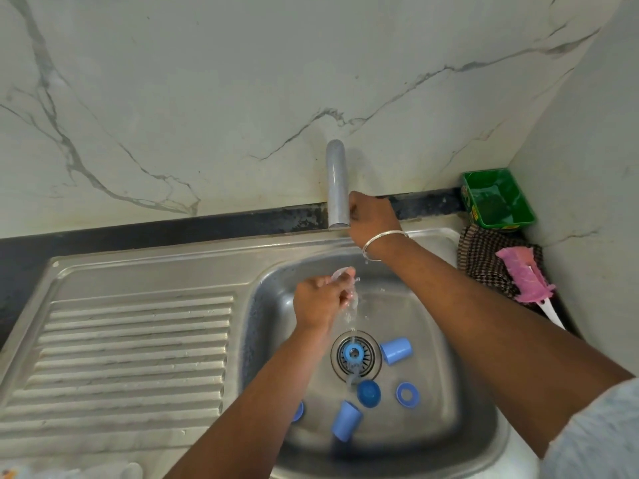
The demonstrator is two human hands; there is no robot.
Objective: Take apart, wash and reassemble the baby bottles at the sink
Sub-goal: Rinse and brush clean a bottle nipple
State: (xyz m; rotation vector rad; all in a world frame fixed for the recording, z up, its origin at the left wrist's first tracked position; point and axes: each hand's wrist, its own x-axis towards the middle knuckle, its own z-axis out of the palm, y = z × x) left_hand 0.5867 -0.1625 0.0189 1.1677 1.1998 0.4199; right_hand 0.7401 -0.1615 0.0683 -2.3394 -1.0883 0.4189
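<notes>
My left hand (321,299) holds a clear silicone teat (340,273) under the running water over the steel sink (273,305). My right hand (371,216) reaches behind the tap spout (337,184), its fingers hidden by the spout. On the sink floor lie blue bottle parts: a ring (352,352) on the drain, a light blue cap (396,350) beside it, a second light blue cap (345,420), a dark blue dome cap (368,392), another ring (408,395), and one blue piece (298,411) half hidden by my left forearm.
A ribbed draining board (135,350) lies left of the basin. At the right stand a green tray (498,198) with a scrubber, a checked cloth (487,261) and a pink bottle brush (525,274). Clear items (128,471) show at the bottom left edge.
</notes>
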